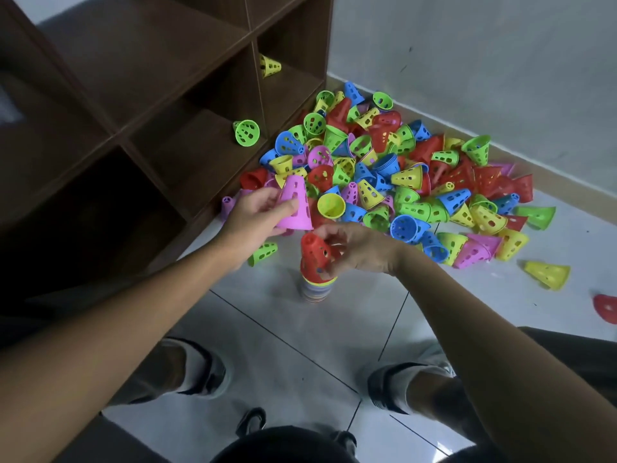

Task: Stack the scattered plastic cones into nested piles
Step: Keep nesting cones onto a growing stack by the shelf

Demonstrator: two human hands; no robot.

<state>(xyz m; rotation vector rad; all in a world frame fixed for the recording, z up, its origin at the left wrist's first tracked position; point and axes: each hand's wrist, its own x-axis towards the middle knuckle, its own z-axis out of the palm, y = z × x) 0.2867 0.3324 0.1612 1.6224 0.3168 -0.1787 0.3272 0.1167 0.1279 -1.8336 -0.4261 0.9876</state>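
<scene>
Toppling is the main risk: the nested stack (317, 289) stands tall on the tile floor (334, 345), and the right hand (360, 248), fingers curled around its red cone (314, 252), could tip it. At ten o'clock, the left hand (250, 218) pinches a pink cone (295, 205). Beyond, at twelve, lies the loose heap (400, 168). Shelf cubbies (200, 95) hold one green cone (247, 132) and one yellow cone (269, 65).

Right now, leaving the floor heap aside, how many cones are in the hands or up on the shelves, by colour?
pink cone, in the left hand: 1
red cone, in the right hand: 1
yellow cone, on a shelf: 1
green cone, on a shelf: 1
Total: 4
</scene>
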